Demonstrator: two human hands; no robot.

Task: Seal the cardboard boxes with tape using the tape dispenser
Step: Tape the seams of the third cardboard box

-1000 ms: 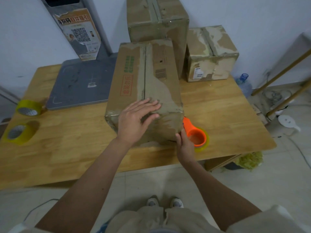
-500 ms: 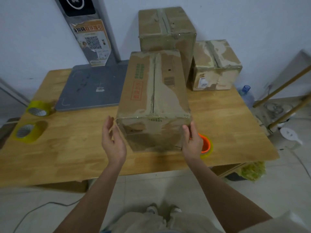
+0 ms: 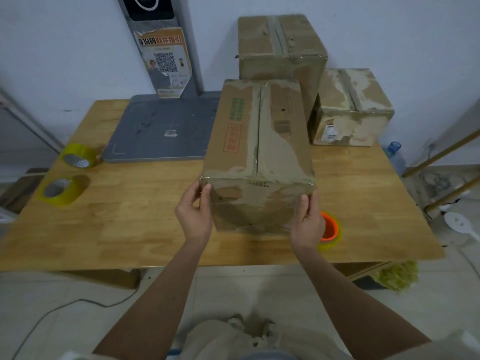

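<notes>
Left hand (image 3: 195,213) and right hand (image 3: 308,222) are gripping the long tape-patched cardboard box (image 3: 257,157) by its near corners; squaring it beside the orange tape dispenser (image 3: 329,228) helps

A long taped cardboard box (image 3: 259,152) lies lengthwise on the table, orange tape dispenser (image 3: 329,227) just beside it.

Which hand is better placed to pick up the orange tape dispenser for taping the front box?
Probably the right hand. The orange tape dispenser lies on the table right beside it, partly behind it. The left hand holds the front box at its opposite side.
</notes>
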